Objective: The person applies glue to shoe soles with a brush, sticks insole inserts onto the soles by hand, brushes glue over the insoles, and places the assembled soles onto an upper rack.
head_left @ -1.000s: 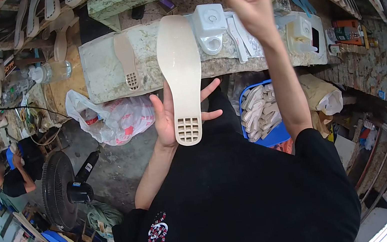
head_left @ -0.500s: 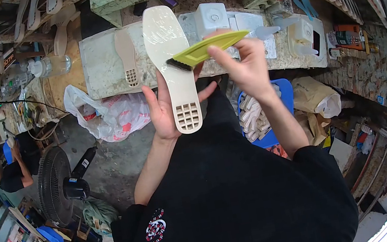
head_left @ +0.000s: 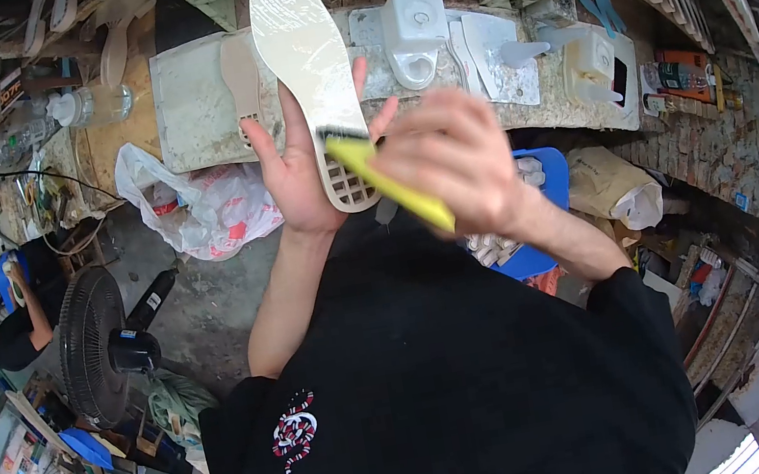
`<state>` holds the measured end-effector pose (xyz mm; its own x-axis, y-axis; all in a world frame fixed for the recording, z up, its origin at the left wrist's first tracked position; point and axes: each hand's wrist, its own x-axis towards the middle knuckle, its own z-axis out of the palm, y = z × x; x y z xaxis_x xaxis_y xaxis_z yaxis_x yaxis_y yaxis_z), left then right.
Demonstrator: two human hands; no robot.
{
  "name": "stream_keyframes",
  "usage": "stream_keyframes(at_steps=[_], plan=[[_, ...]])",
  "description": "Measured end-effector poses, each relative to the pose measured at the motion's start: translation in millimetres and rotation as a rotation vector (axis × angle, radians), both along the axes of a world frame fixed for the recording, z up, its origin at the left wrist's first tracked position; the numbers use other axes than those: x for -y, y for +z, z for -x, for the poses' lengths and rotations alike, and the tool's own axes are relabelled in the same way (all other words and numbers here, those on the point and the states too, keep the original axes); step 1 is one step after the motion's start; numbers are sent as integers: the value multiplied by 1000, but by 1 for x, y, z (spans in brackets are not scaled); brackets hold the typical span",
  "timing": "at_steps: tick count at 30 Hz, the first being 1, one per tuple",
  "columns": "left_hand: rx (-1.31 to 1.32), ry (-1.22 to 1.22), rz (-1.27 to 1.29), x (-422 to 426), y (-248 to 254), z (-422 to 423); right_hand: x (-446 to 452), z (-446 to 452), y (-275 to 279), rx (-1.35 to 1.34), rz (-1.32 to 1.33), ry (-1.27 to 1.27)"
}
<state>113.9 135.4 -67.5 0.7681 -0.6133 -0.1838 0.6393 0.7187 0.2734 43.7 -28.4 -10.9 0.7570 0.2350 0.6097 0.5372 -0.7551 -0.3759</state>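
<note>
A cream shoe sole (head_left: 300, 46) with a glossy wet coat and a grid of square holes at its heel rests on my left hand (head_left: 298, 175). That palm faces up beneath it, with the thumb and fingers spread past its edges. My right hand (head_left: 462, 159), blurred by motion, grips a brush (head_left: 402, 192) by its flat yellow-green handle. The dark bristles touch the sole just above the heel grid. Behind, a second, beige sole (head_left: 243, 80) lies on the bench.
On the stained bench (head_left: 195, 107) stand a white plastic container (head_left: 414, 28) and another white bottle (head_left: 591, 55). A plastic bag (head_left: 217, 213) hangs at the front edge. A blue bin (head_left: 542, 196) holds pale pieces. A black fan (head_left: 94, 347) and a person (head_left: 12, 330) are at left.
The brush has swept down the sole toward the heel, its handle now slanting down to the right. My left hand and the sole have shifted up and slightly left.
</note>
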Motion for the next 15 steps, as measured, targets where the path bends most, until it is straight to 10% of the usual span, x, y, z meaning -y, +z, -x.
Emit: stream_keyframes(at_steps=[3,15], plan=[[3,61,72,-1,-3,-7,-6,22,15,-110,-137,315],[57,53,-51,-3,-2,-8,1,16,11,-87,-44,300]])
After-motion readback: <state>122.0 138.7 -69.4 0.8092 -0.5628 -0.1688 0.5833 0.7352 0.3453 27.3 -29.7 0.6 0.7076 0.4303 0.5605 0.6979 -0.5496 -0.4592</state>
